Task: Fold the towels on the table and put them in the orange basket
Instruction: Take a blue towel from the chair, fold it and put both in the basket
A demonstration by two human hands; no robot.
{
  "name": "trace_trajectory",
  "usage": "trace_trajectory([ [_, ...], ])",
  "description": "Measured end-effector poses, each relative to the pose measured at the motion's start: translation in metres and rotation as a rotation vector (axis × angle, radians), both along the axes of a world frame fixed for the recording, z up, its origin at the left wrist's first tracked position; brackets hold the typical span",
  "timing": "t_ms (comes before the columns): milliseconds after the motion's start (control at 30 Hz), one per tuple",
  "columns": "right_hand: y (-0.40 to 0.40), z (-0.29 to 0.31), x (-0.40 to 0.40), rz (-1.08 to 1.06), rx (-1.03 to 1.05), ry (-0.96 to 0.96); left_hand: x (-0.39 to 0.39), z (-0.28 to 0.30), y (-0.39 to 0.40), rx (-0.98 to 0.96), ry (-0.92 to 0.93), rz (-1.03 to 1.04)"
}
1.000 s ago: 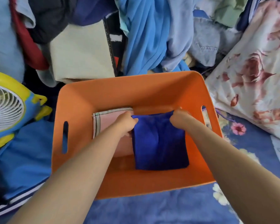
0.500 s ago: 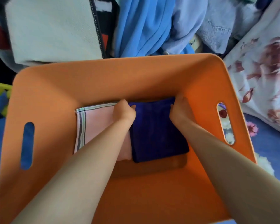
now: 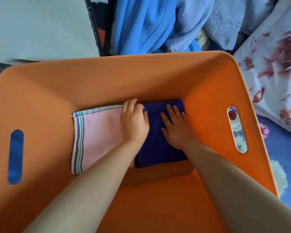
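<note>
While both forearms are reaching down into the orange basket (image 3: 107, 78), the two hands are lying flat on the folded cloth at its bottom. The left hand (image 3: 134, 122) is resting palm down across the seam where the pink towel (image 3: 97, 132) meets the dark blue towel (image 3: 155, 148); its fingers are lying straight and close together, pointing toward the far wall, gripping nothing. The right hand (image 3: 175, 125) is pressing palm down on the dark blue towel, fingers straight and slightly spread, thumb held out toward the left hand, nothing pinched.

The dark blue towel is sitting folded into a compact rectangle on the basket floor, its far edge touching the far wall and its right edge just beside the right wall. The pink towel is lying folded beside it on the left, the two touching; its striped border of green, white and dark lines is running along the left and far edges. The near part of the basket floor is showing bare orange.

Oval handle slots are showing in the left wall (image 3: 15, 157) and the right wall (image 3: 237, 130). The basket is standing on a blue floral sheet (image 3: 282, 152). Beyond the far rim a heap of clothes is lying: a pale cream garment (image 3: 40, 27), a bright blue garment (image 3: 141, 24) and a light blue denim piece (image 3: 225, 26). A floral pillow (image 3: 275, 64) is lying to the right.
</note>
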State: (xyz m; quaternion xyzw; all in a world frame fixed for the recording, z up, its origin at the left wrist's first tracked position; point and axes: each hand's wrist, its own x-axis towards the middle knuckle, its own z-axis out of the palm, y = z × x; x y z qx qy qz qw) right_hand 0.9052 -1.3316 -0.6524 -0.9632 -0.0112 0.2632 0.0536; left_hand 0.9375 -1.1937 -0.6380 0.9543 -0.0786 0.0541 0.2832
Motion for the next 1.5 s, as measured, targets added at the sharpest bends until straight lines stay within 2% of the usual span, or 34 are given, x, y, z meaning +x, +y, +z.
trace_trajectory([
  [67,0.000,-0.004,-0.002,-0.015,0.001,-0.013,-0.010,-0.010,0.004,0.177,-0.152,-0.252],
  [100,0.000,-0.006,-0.002,-0.021,0.006,-0.012,-0.013,-0.014,0.007,0.282,-0.119,-0.358],
  [133,0.000,-0.007,-0.001,-0.025,0.008,-0.003,-0.016,-0.016,0.009,0.377,0.021,-0.425],
  [200,0.001,-0.008,0.000,-0.022,0.002,0.018,-0.016,-0.026,0.015,0.521,0.260,-0.420],
  [267,0.000,-0.006,0.001,-0.011,-0.008,0.051,-0.013,-0.031,0.014,0.625,0.371,-0.390],
  [500,0.001,0.022,0.003,0.058,-0.073,0.231,-0.007,-0.009,0.009,0.706,0.499,-0.406],
  [600,0.002,0.047,-0.009,0.039,-0.027,0.193,-0.011,0.017,0.011,0.653,0.531,-0.374],
  [800,-0.004,0.113,-0.038,-0.027,0.094,-0.063,-0.033,0.095,0.017,0.639,0.389,-0.318],
  [933,-0.008,0.159,-0.062,-0.024,0.095,-0.225,-0.054,0.144,0.020,0.661,0.328,-0.284],
  [1100,-0.012,0.220,-0.106,-0.029,0.135,-0.399,-0.107,0.209,0.018,0.645,0.295,-0.216],
  [1300,-0.014,0.283,-0.198,-0.072,0.241,-0.489,-0.202,0.276,0.007,0.603,0.203,-0.273],
  [1500,-0.022,0.346,-0.301,-0.152,0.202,-0.659,-0.276,0.341,-0.001,0.645,0.040,-0.336],
])
